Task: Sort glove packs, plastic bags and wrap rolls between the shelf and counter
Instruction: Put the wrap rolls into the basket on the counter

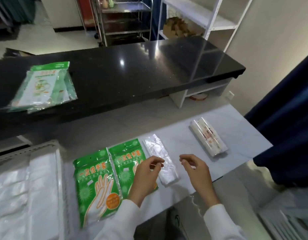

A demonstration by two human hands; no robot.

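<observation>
1. Left hand (146,172): hovering over the right edge of the right-hand glove pack (128,163), fingers curled, thumb and forefinger pressed together at the tip; a thin dark line at the tips, too small to identify. Nothing else held.
2. Right hand (196,168): hovering above bare grey counter (219,122), fingers loosely curled, holding nothing visible.
3. Plastic bag pack (158,156): flat on the counter, between the two hands, just beside the left fingertips; long axis running away from the body, leaning slightly left at the far end.
4. Nearer hand: left, judged; near end of the pack lying directly right of its knuckles.
5. Wrap roll pack (208,135): farther right, well apart, roughly parallel axis.
6. Second glove pack (96,184): left, edge touching the first.
7. More glove packs (44,85) on the black countertop (132,75).
</observation>
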